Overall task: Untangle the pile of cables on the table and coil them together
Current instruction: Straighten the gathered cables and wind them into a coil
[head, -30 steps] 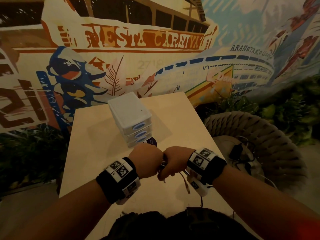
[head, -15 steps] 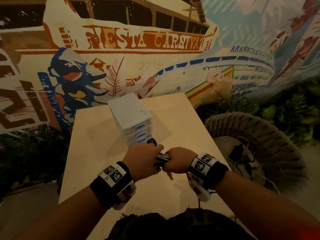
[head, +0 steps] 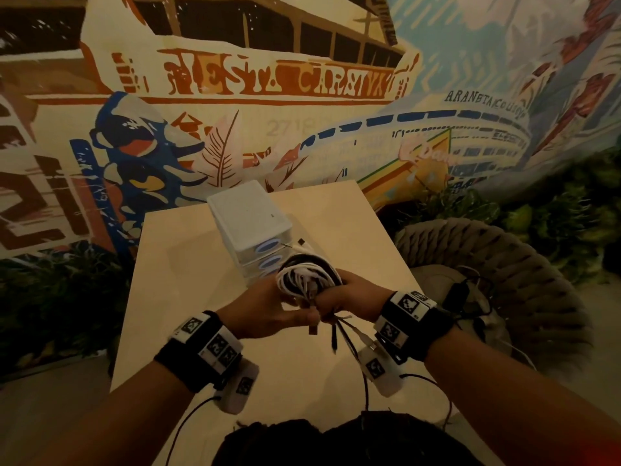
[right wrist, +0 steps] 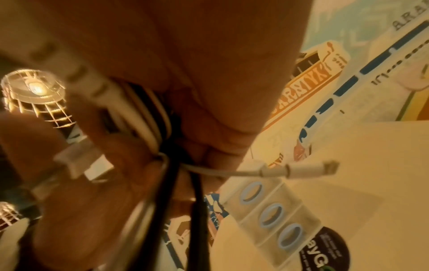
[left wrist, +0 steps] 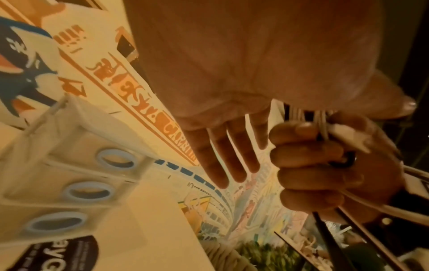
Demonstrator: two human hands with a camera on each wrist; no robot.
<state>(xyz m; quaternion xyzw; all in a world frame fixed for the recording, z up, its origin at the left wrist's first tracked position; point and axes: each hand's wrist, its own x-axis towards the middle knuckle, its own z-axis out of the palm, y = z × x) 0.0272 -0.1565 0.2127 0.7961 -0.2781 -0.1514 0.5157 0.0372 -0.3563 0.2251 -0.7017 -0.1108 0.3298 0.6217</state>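
a: cables (head: 307, 276) first. black and white mixed, already wound into one fat loop, held up in the air over the desk (head: 188, 297), just in front of the drawer box (head: 248, 223). none left lying on the desk that i can see.

b: who's got it?

a: your right hand (head: 349, 297) does. fingers (left wrist: 308, 165) curled tight round the waist of the loop, thumb over the top. your left hand (head: 265, 314) is touching the loop from the left, but the left wrist view shows its fingers (left wrist: 223, 161) straight and spread, closed round nothing.

b: so which way does the bundle run from the grip?

a: loop stands up and away from you above your right fist, loose tails (head: 339, 331) drop out below it toward you. long axis near vertical, tipped a bit forward. left hand sits right beside it, so it's the free one for the wrap, i'd guess.

b: ends?

a: a white plug (right wrist: 311, 167) sticks out sideways on a thin white lead; a usb plug (head: 313, 329) and a black one hang under your fists. round, smooth, springy plastic jackets, hard little connector shells.

b: anything else?

a: woven chair (head: 504, 264) to your right with a black adapter and cord on its seat. can't tell if those count.
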